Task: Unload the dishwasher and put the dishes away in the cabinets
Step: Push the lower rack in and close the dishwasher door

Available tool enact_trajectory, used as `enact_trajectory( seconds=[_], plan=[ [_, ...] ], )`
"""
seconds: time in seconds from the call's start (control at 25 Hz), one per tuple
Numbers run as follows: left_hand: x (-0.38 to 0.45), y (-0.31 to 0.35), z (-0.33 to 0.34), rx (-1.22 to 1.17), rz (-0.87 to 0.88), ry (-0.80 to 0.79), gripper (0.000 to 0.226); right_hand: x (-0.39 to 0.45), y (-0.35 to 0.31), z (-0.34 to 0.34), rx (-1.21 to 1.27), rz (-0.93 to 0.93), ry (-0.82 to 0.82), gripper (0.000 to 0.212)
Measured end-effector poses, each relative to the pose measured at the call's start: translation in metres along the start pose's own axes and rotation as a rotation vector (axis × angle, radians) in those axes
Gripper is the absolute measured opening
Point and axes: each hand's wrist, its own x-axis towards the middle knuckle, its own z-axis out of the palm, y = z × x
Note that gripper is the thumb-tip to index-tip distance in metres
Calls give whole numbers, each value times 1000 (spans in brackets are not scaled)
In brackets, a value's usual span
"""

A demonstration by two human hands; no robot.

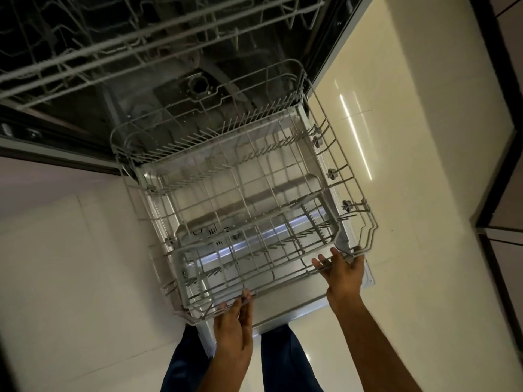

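The grey wire lower rack (240, 199) of the dishwasher stands pulled out over the open door (300, 308). No dishes show in it, only rows of tines. My left hand (235, 321) grips the front rim of the rack near its left corner, fingers curled over the wire. At the front right corner my right hand (343, 274) holds the same rim, fingers wrapped over it. The upper rack (141, 35) sits higher at the top of the view, also with no dishes visible.
Glossy cream floor tiles (396, 165) surround the door on both sides. Dark cabinet fronts (503, 193) run along the right edge. My legs in blue trousers (285, 360) stand just in front of the door edge.
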Motion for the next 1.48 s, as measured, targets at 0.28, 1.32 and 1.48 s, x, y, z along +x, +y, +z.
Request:
enact_trajectory(
  seconds=[0.28, 1.32, 1.48],
  plan=[
    [18, -1, 10, 71, -65, 12, 34, 18, 1, -11, -60, 85, -86, 44],
    [88, 163, 27, 757, 964, 71, 33, 103, -158, 138, -896, -641, -554, 30],
    [93, 173, 42, 824, 976, 179, 31, 112, -152, 148, -928, -608, -553, 32]
  ],
)
